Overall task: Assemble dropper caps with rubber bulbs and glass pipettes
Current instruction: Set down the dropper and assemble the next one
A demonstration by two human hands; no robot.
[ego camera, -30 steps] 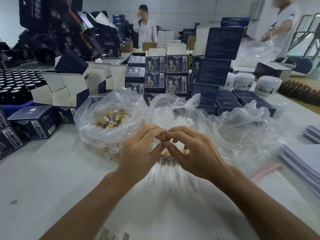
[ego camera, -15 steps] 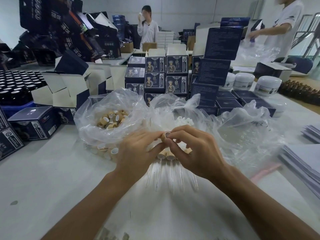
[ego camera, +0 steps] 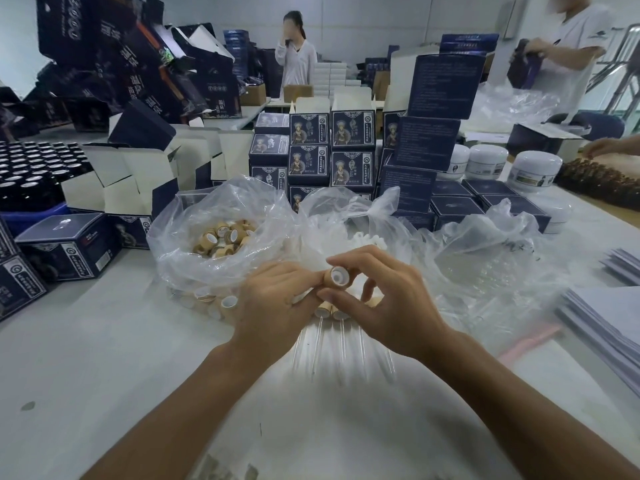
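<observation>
**Inspector:** State the position of the work.

**Assistant:** One dropper cap [ego camera: 335,276] is held up between both hands, above the counter [ego camera: 104,358] and just in front of the bags. The right hand [ego camera: 384,306] pinches it between thumb and forefinger, open white-lined end turned toward the camera. The left hand [ego camera: 277,299] has its fingers curled against the cap's far side; what sits under them is hidden, though something white shows at the fingertips, possibly a rubber bulb.

**Inspector:** Supplies?

**Assistant:** Loose caps lie in the clear bag [ego camera: 221,237] on the left. White bulbs [ego camera: 363,242] sit in the middle bag. Finished droppers [ego camera: 341,327] lie in a row on the counter directly beneath the hands, glass stems pointing toward the person.

**Inspector:** Step in hand, by your judgement?

**Assistant:** Seating the bulb in the cap; no pipette is fitted to this one yet.

**Inspector:** Recommendations?

**Assistant:** Keep the cap square to the bulb, so the bulb's collar passes evenly through the cap's hole. Press from the left while the right thumb and forefinger brace the rim, not the liner. Check through the open end that the collar sits flush all round before a pipette is taken up. Work clear of the glass stems below; a dropped cap could knock them.
</observation>
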